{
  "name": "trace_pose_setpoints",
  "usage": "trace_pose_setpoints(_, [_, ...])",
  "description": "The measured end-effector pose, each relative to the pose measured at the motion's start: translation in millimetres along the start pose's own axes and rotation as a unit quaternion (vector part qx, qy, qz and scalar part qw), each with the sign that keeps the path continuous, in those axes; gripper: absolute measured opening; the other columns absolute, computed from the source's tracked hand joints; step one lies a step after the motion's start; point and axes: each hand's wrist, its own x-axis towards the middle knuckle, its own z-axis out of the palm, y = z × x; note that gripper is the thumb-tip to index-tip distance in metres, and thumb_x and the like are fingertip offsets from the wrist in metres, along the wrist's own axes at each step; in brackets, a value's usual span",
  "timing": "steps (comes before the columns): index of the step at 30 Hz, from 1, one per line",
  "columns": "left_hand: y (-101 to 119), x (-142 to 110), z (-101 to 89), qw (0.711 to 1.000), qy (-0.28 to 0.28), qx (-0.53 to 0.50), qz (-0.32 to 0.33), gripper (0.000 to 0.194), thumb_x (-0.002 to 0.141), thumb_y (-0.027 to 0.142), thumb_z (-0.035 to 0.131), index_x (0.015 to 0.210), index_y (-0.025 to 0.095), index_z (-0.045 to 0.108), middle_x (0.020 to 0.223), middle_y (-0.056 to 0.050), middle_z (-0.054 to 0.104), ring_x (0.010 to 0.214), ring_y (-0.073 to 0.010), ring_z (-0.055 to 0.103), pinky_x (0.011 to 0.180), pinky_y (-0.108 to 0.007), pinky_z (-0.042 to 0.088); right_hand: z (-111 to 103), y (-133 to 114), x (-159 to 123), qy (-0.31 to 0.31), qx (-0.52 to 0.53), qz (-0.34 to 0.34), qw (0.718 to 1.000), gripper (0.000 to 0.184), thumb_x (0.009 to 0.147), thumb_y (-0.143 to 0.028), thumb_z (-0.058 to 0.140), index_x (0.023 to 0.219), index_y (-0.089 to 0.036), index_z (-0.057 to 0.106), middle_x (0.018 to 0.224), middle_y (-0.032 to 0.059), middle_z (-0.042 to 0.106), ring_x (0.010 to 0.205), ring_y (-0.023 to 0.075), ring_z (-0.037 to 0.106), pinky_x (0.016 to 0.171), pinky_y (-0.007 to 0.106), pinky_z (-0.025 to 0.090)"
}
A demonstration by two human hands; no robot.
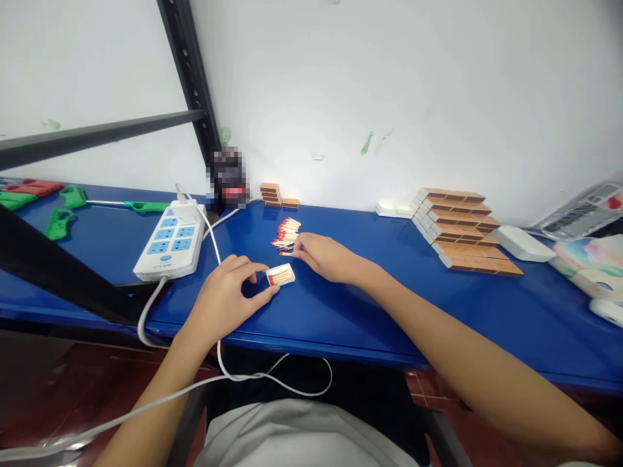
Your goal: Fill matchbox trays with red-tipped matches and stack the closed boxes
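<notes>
A small white matchbox tray (290,270) lies on the blue table, with several red-tipped matches (279,278) inside it. My left hand (228,290) is closed on this tray, thumb at its near edge and index finger at its far left corner. Just beyond it, a loose pile of matches (286,233) lies on the tabletop, mostly with red heads to the left. My right hand (327,257) is at the pile's near right side, its fingertips pinched on a match (285,253) whose red head points left.
Stacked matchboxes (462,230) form a stepped pile at right, with white trays (394,211) beside them. Smaller brown boxes (270,193) stand by the wall. A power strip (170,240), its white cable (220,344) and green-handled lighters (73,196) are left. A black shelf post (187,58) rises there.
</notes>
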Motion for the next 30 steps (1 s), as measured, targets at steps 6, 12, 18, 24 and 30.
trace_pose_setpoints(6, [-0.2, 0.4, 0.5, 1.000, -0.001, -0.004, 0.001, 0.022, 0.095, 0.041, 0.075, 0.108, 0.023, 0.076, 0.084, -0.001, 0.065, 0.084, -0.0211, 0.058, 0.077, -0.034, 0.048, -7.9, -19.6, -13.0, -0.039, 0.073, -0.050, 0.995, 0.014, 0.109, -0.025, 0.051, 0.099, -0.021, 0.060, 0.103, 0.0049, 0.070, 0.087, 0.0184, 0.060, 0.076, 0.029, 0.040])
trace_pose_setpoints(12, [0.5, 0.5, -0.1, 1.000, 0.000, -0.003, -0.003, 0.023, 0.095, 0.042, 0.075, 0.108, 0.023, 0.076, 0.085, -0.002, 0.065, 0.085, -0.0211, 0.059, 0.078, -0.034, 0.049, -6.9, -19.1, -9.5, -0.017, 0.085, -0.084, 0.993, 0.014, 0.107, -0.023, 0.054, 0.097, -0.020, 0.063, 0.097, 0.0035, 0.069, 0.083, 0.0166, 0.057, 0.075, 0.028, 0.038])
trace_pose_setpoints(18, [-0.5, 0.5, 0.2, 1.000, -0.001, -0.003, -0.001, 0.022, 0.095, 0.042, 0.075, 0.105, 0.023, 0.076, 0.084, -0.002, 0.065, 0.085, -0.0215, 0.059, 0.080, -0.035, 0.049, -1.6, 11.7, 1.5, 0.086, 0.014, 0.000, 0.996, 0.013, 0.104, -0.022, 0.060, 0.115, -0.019, 0.066, 0.097, 0.0042, 0.065, 0.080, 0.0170, 0.056, 0.075, 0.028, 0.037])
trace_pose_setpoints(24, [-0.2, 0.4, 0.5, 1.000, 0.000, 0.001, 0.000, 0.022, 0.095, 0.043, 0.074, 0.106, 0.024, 0.076, 0.084, -0.002, 0.065, 0.085, -0.0219, 0.059, 0.079, -0.036, 0.049, 8.2, 27.7, 11.1, 0.057, -0.005, 0.009, 0.998, 0.010, 0.104, -0.021, 0.058, 0.103, -0.019, 0.067, 0.103, 0.0061, 0.065, 0.081, 0.0167, 0.057, 0.075, 0.028, 0.038])
trace_pose_setpoints(30, [0.7, 0.9, 0.3, 1.000, -0.002, -0.002, -0.005, 0.021, 0.095, 0.042, 0.075, 0.105, 0.023, 0.076, 0.084, -0.002, 0.065, 0.085, -0.0217, 0.059, 0.079, -0.035, 0.049, 8.1, 25.4, 13.0, 0.055, -0.003, 0.010, 0.998, 0.009, 0.106, -0.025, 0.060, 0.105, -0.019, 0.066, 0.106, 0.0064, 0.067, 0.082, 0.0167, 0.057, 0.075, 0.027, 0.038])
